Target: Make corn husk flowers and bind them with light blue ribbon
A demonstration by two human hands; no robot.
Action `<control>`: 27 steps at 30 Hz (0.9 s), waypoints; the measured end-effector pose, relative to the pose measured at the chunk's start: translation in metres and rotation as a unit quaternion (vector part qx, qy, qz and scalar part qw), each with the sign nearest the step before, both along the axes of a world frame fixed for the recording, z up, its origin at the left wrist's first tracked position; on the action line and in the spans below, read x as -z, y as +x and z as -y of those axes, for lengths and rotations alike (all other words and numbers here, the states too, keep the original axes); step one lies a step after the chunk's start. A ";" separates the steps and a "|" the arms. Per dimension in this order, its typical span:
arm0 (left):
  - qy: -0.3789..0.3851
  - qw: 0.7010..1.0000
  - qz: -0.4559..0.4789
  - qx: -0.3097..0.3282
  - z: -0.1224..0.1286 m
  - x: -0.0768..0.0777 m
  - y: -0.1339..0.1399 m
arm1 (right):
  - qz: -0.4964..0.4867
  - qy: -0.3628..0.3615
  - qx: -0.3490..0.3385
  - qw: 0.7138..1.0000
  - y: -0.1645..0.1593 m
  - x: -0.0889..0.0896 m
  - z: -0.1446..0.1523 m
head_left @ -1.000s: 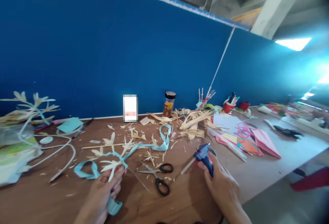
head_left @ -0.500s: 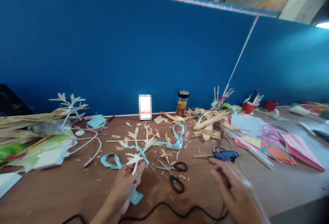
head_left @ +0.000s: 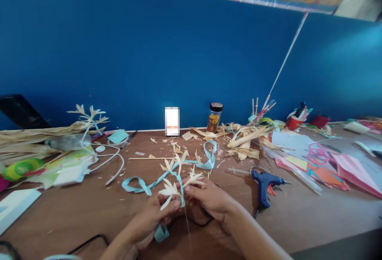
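As 2 hands [head_left: 211,198] hold flowers [head_left: 169,189], ribbon [head_left: 161,233] trailing

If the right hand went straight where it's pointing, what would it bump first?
Probably the blue-wrapped stem of the pale flower spray: the right hand points leftward, very close to it. Whether they already touch is hard to tell.

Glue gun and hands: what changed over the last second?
The right hand let go of the glue gun, which now rests on the table, and moved left to the flowers. Unchanged: the left hand holding the flowers, the jar by the blue wall.
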State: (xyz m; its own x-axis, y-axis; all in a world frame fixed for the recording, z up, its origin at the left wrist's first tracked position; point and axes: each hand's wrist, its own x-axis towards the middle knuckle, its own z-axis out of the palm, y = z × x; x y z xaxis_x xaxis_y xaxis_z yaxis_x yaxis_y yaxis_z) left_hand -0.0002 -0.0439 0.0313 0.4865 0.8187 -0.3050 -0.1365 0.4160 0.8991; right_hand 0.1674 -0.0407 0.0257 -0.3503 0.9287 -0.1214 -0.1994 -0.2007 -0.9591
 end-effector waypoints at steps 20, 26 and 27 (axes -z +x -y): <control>0.036 0.994 -0.087 -0.060 -0.010 0.005 -0.006 | 0.004 0.045 0.006 0.999 -0.006 -0.004 -0.016; 0.056 0.986 -0.136 -0.072 -0.008 0.006 -0.007 | 0.080 0.125 0.022 0.989 -0.009 0.001 -0.015; 0.054 0.985 -0.142 -0.077 -0.008 0.006 -0.007 | 0.091 0.135 0.020 0.987 -0.010 0.002 -0.015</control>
